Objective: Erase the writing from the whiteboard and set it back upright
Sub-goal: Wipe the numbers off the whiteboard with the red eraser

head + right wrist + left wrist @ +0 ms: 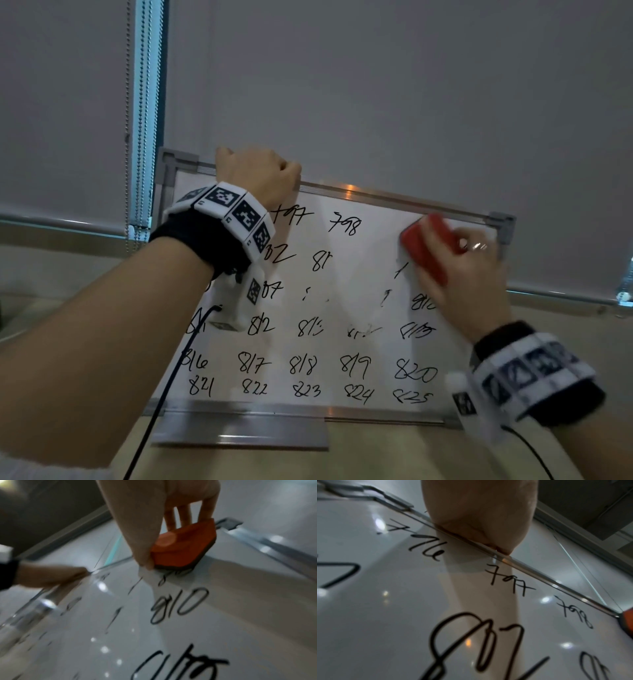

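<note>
Whiteboard (342, 274): propped on the desk (394, 452) against the window blind (376, 85), leaning back, long axis running left to right, top edge sloping down toward the right in the head view.
Writing (301, 365): black numbers in rows along the long axis; two bottom rows complete, from 816 to 825; middle of the upper rows already faint or smeared; 797 and 798 legible near the top, 810 legible just below the eraser.
Key relation: remaining numbers lying below and to the left of the eraser; nearest one, 810, just under its lower edge; a pull downward and then leftward along the rows judged to meet most of the ink.
Nearer hand: right one, already at the ink; left one occupied with holding.
Left hand (260, 174): over the top frame near the left corner, fingers curled behind the frame, palm heel against the rail in the left wrist view; gripping firmly, steadying the board.
Right hand (469, 274): at the upper right corner, wrist low, fingers pointing up; thumb on one long side and fingers on the other, pinching the eraser.
Eraser (428, 246): red, dark felt flat on the board surface, long axis tilted, upper end toward the right corner.
Ring (479, 246): on one finger of the right hand.
</note>
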